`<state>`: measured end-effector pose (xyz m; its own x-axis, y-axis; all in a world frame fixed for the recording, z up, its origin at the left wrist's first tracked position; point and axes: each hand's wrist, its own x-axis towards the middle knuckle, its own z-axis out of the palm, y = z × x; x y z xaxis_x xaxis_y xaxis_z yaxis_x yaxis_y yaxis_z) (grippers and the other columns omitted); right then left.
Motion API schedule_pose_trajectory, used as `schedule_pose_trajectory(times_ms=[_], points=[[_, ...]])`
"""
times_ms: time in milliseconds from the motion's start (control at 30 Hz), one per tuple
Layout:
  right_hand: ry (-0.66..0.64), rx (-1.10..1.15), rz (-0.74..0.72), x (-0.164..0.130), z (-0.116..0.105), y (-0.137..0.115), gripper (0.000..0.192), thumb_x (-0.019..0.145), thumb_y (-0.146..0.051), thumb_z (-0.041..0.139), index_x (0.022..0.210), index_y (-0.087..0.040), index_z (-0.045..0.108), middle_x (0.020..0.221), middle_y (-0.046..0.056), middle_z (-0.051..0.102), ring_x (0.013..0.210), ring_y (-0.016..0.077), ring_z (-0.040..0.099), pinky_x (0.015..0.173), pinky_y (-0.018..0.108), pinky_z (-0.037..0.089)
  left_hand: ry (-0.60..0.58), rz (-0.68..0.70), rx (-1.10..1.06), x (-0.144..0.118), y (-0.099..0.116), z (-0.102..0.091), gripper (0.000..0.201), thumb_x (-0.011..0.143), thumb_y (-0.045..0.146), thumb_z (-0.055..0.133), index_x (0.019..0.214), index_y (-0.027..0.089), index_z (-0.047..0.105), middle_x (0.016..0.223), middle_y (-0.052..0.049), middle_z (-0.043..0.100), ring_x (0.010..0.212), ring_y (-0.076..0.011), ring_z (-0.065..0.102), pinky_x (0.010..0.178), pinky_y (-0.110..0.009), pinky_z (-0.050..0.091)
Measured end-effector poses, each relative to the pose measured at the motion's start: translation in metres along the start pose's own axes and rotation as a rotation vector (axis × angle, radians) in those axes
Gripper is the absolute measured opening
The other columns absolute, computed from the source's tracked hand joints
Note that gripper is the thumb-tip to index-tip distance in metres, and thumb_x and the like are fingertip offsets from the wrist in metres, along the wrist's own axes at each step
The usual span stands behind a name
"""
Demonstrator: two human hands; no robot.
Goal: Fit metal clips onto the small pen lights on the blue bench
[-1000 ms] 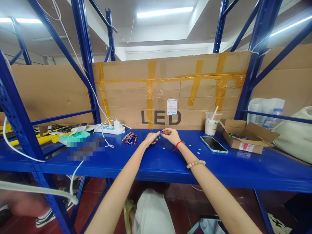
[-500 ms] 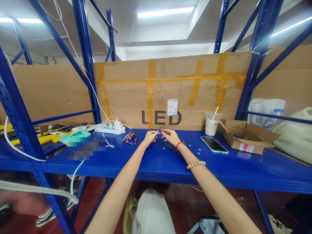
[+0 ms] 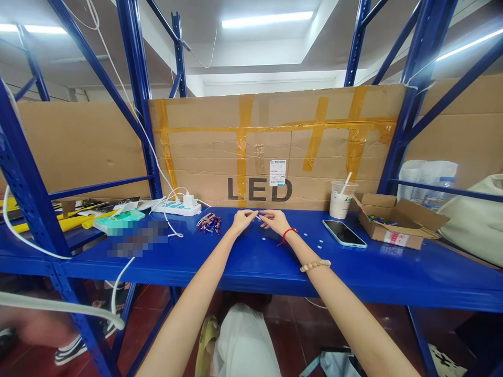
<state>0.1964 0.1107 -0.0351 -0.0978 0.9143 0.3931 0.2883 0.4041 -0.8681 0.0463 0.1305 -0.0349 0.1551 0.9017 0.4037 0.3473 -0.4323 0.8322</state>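
Close together over the blue shelf, my left hand point(image 3: 244, 220) and my right hand point(image 3: 274, 220) meet at the fingertips. Both are closed in a pinch on a small, slim silvery piece point(image 3: 258, 217) that bridges them. Its kind is too small to make out, and the fingers cover most of it. Left of my left hand lies a pile of small shiny red, purple and silver metal pieces point(image 3: 209, 223). Several small white discs point(image 3: 320, 241) are scattered on the shelf beside my right hand.
On the blue shelf point(image 3: 236, 262), a white power strip point(image 3: 176, 208) stands back left, near a teal-and-white packet point(image 3: 120, 221). Rightward are a drink cup point(image 3: 339, 201) with a straw, a phone point(image 3: 344, 233) and an open cardboard box point(image 3: 395, 222). A cardboard sheet point(image 3: 204, 157) closes the back.
My fingertips have drawn slightly closer together, and the slim silvery piece between them shows more clearly. The things on the shelf have stayed in place.
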Motion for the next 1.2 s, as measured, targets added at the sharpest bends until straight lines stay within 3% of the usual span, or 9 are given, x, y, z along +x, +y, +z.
schedule_pose_trajectory(times_ms=[133,367,533,633,800,900,1200], points=[[0.02,-0.017,-0.024,0.001,-0.002,0.001,0.026,0.077,-0.017,0.057,0.1,-0.01,0.067,0.072,0.007,0.067,0.05,0.009,0.06,0.046,0.019,0.054,0.011,0.033,0.047,0.002,-0.003,0.001,0.04,0.078,0.046,0.047,0.084,0.014,0.07,0.065,-0.003,0.064,0.062,-0.0118,0.054,0.061,-0.022,0.04],[0.017,-0.029,-0.068,0.0,-0.001,0.002,0.023,0.074,-0.018,0.058,0.094,-0.014,0.07,0.073,0.004,0.067,0.05,0.0081,0.057,0.042,0.018,0.053,0.039,0.065,0.117,0.006,-0.007,-0.002,0.024,0.075,0.033,0.056,0.086,0.017,0.07,0.09,-0.006,0.068,0.087,-0.0178,0.056,0.08,-0.027,0.042],[0.093,-0.008,-0.094,0.005,-0.002,0.005,0.027,0.076,-0.025,0.057,0.097,-0.011,0.068,0.079,0.007,0.068,0.06,0.0121,0.061,0.049,0.022,0.055,-0.023,0.086,0.097,0.006,-0.007,0.0,0.026,0.078,0.032,0.052,0.089,0.016,0.069,0.095,-0.007,0.067,0.092,-0.0181,0.057,0.085,-0.028,0.041],[0.124,0.013,-0.102,0.008,-0.004,0.007,0.03,0.077,-0.028,0.056,0.099,-0.011,0.067,0.087,0.009,0.068,0.068,0.0145,0.063,0.052,0.023,0.057,-0.087,0.101,0.054,0.003,-0.004,0.002,0.026,0.079,0.031,0.051,0.092,0.016,0.067,0.094,-0.006,0.067,0.088,-0.0155,0.057,0.08,-0.024,0.043],[0.086,0.039,-0.091,0.009,-0.004,0.009,0.028,0.075,-0.028,0.059,0.098,-0.013,0.068,0.09,0.009,0.069,0.071,0.0161,0.064,0.051,0.023,0.057,-0.18,0.001,-0.038,-0.001,0.002,0.002,0.028,0.083,0.032,0.042,0.089,0.013,0.061,0.069,-0.002,0.061,0.052,-0.007,0.05,0.054,-0.019,0.039],[0.081,0.036,-0.086,0.009,-0.004,0.01,0.027,0.075,-0.026,0.059,0.097,-0.013,0.068,0.09,0.009,0.069,0.071,0.0161,0.065,0.051,0.023,0.056,-0.192,-0.039,-0.051,-0.002,0.005,0.002,0.029,0.083,0.034,0.039,0.088,0.013,0.059,0.064,0.0,0.057,0.044,-0.0057,0.045,0.045,-0.018,0.033],[0.017,-0.042,-0.087,0.009,0.0,0.011,0.03,0.075,-0.028,0.059,0.099,-0.011,0.067,0.081,0.009,0.069,0.067,0.0155,0.065,0.052,0.024,0.056,-0.092,-0.027,-0.065,-0.001,0.006,0.002,0.037,0.079,0.047,0.044,0.082,0.014,0.06,0.058,0.002,0.052,0.054,-0.0082,0.045,0.056,-0.019,0.037]])
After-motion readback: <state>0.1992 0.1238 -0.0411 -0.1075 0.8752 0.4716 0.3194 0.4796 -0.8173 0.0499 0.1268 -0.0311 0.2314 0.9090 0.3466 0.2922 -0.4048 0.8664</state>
